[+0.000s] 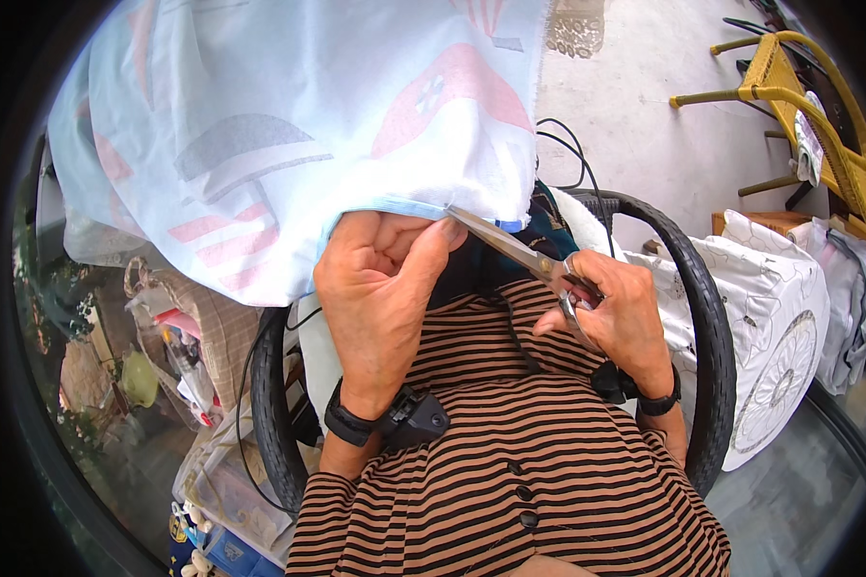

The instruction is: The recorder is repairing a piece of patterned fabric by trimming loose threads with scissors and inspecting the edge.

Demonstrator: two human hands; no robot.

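Observation:
A large light-blue printed cloth [296, 108] hangs over my lap and reaches beyond my knees. My left hand [390, 274] grips its folded, hemmed edge, the thumb on the near side and the other fingers curled. Metal scissors [512, 249] are in my right hand [606, 303], with fingers through the handle loops. Their tips touch or nearly touch the hem just above my left thumb, and the blades look almost closed. A short piece of the edge with a darker blue patch lies right of the tips. Each wrist wears a black strap with a device.
Black curved armrests [700, 324] flank me. At the left are a checked fabric bag [224, 324] and a clear plastic bin [252, 498]. Right of me stands a white cloth-covered object [772, 346], with a yellow woven chair [779, 72] farther off. Black cables [584, 159] loop beside the cloth.

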